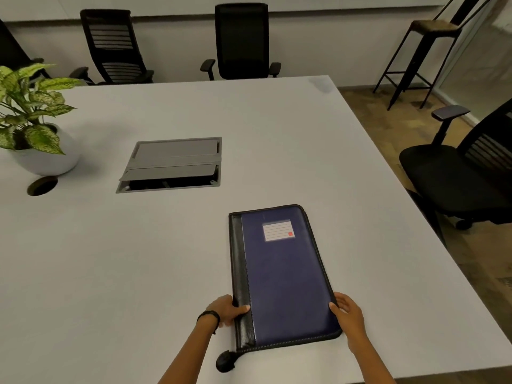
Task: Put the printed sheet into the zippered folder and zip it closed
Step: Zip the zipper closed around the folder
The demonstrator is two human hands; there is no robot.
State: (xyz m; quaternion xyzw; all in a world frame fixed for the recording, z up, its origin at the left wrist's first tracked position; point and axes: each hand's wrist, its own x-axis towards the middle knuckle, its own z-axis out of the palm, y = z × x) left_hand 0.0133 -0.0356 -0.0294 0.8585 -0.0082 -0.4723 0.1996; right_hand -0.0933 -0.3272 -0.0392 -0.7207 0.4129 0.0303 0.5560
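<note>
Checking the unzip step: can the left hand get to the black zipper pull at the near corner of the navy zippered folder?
Probably yes. The left hand grips the folder by its black spine edge, and the zipper pull lies just below on bare white table, nothing between them.

Zippered folder (282, 275): navy cover w/ black spine strip on its left side, lined label w/ small red mark near the far end, lying flat & closed on the worktop (138, 259). Near end sits between left hand (227, 310) and right hand (347, 310), each touching a side edge. Zipper runs along near edge; black pull tab (225, 361) hangs off near-left corner, just below left hand.
</note>
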